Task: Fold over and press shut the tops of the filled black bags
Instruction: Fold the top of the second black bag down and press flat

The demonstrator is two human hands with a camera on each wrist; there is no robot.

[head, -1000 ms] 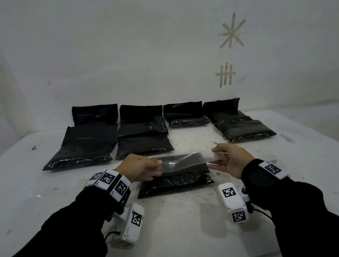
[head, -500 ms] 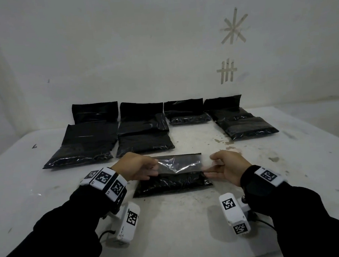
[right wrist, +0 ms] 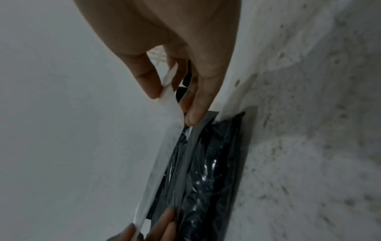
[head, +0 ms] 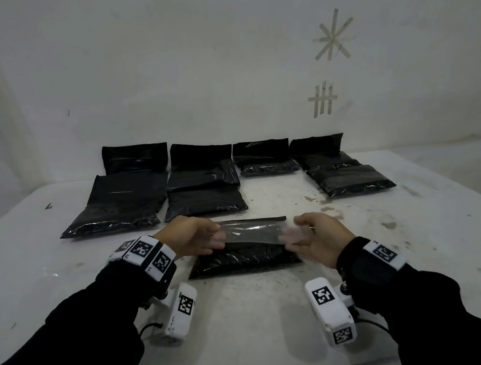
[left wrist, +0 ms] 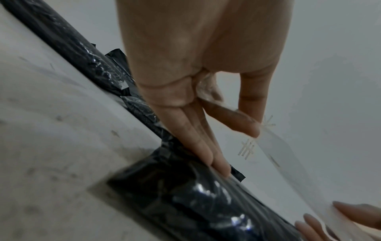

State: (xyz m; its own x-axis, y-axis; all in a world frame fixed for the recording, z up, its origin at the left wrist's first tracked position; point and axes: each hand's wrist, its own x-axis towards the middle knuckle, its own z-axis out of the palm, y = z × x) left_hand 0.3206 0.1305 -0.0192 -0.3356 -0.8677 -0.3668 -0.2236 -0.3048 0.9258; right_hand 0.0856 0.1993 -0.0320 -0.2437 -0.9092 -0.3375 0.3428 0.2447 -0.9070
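A filled black bag [head: 244, 259] lies flat on the white table [head: 245, 313] in front of me. Its translucent top flap [head: 252, 233] is raised and stretched between my two hands. My left hand [head: 206, 240] pinches the flap's left end; in the left wrist view thumb and forefinger [left wrist: 255, 128] pinch the flap [left wrist: 288, 154] while the other fingers [left wrist: 206, 146] lie on the bag [left wrist: 185, 195]. My right hand [head: 293, 236] pinches the right end; the right wrist view shows that pinch [right wrist: 173, 104] on the flap [right wrist: 163, 146] above the bag [right wrist: 216, 163].
Several more black bags lie in a row at the back of the table, from the left one [head: 125, 204] to the right one [head: 346, 176], their tops leaning on the wall. Tape marks [head: 333, 39] are on the wall. Stains [head: 319, 201] spot the table's right side.
Both hands keep hold of the flap and have drawn it back over the filled part of the bag. The bag now lies squarer to me, and the fingers are blurred with motion.
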